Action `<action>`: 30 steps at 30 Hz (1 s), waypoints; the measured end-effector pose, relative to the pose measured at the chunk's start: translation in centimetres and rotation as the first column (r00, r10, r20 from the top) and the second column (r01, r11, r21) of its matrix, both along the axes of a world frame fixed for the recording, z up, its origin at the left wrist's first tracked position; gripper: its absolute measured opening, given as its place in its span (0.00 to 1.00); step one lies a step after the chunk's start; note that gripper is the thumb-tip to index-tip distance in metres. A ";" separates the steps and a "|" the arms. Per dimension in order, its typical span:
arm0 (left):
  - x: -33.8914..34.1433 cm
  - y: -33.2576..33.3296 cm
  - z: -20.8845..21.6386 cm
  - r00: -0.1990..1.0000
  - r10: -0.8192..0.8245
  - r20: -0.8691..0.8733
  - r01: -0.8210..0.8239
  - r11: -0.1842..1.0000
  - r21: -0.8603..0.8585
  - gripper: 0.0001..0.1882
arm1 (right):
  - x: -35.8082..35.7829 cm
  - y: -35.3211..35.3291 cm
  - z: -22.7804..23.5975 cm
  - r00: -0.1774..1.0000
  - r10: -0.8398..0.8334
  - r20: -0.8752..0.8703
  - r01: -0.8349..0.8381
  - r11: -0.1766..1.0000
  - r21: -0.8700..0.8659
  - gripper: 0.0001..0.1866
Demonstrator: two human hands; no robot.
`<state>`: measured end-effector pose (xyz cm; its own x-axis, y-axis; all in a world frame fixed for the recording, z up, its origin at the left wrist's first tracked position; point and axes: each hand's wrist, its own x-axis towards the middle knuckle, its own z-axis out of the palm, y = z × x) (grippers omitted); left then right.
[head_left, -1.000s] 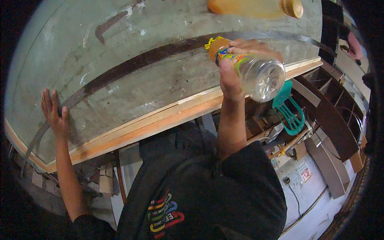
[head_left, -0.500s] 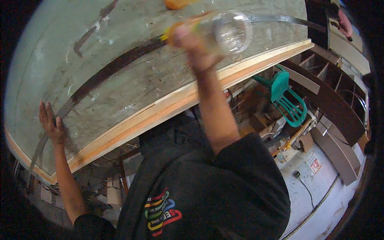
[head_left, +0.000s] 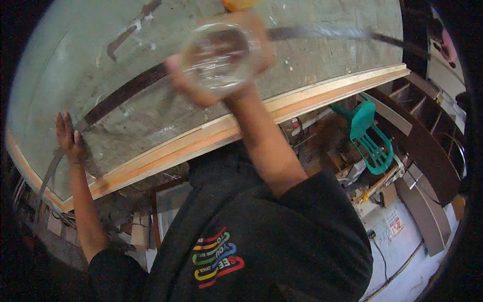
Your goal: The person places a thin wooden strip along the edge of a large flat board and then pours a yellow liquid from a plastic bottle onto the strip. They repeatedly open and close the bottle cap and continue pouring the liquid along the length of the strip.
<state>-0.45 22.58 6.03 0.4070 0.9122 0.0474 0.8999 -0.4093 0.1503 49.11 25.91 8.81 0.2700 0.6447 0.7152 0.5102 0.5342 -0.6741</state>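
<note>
A long, thin dark strip (head_left: 128,92) curves across a worn grey-green tabletop (head_left: 312,65). My left hand (head_left: 70,141) rests on the strip's left part with its fingers stretched out. Blurred by motion, my right hand (head_left: 259,48) is wrapped round a clear plastic bottle (head_left: 216,60) above the middle of the strip. The bottle's round base faces up toward me, and its other end is hidden behind the base and the hand. Beyond that hand lies an orange thing (head_left: 239,4), cut off by the top edge.
Pale wooden edging (head_left: 201,137) runs along the table's near side. A hooked dark mark or scrap (head_left: 121,43) is on the tabletop. To the right stand a green plastic chair (head_left: 370,136) and curved brown panels (head_left: 427,146). A cable (head_left: 380,256) hangs lower right.
My right hand has swung left along the strip with the bottle, whose base now faces me more directly. My left hand stays on the strip, while the whole view has shifted slightly.
</note>
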 end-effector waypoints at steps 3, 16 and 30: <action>0.0 -0.1 0.0 1.000 0.025 0.012 -0.025 0.999 -0.021 0.31 | 5.4 -1.3 0.9 0.971 -0.032 0.235 0.059 0.992 -0.110 0.21; 0.2 -0.4 -0.2 0.998 0.053 0.039 -0.054 0.999 0.002 0.33 | -1.6 -2.4 -1.9 0.959 0.202 -0.197 -0.255 0.919 -0.301 0.28; -0.4 -0.2 -0.4 0.998 0.041 0.037 -0.043 0.998 0.046 0.32 | -2.6 -2.9 1.5 0.906 0.383 -0.179 -0.423 0.830 -0.364 0.30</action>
<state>-0.84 22.41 5.66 0.3659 0.9248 0.1044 0.9108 -0.3789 0.1641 46.49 23.01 10.30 -0.0216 0.9284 0.3709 0.2301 0.3656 -0.9019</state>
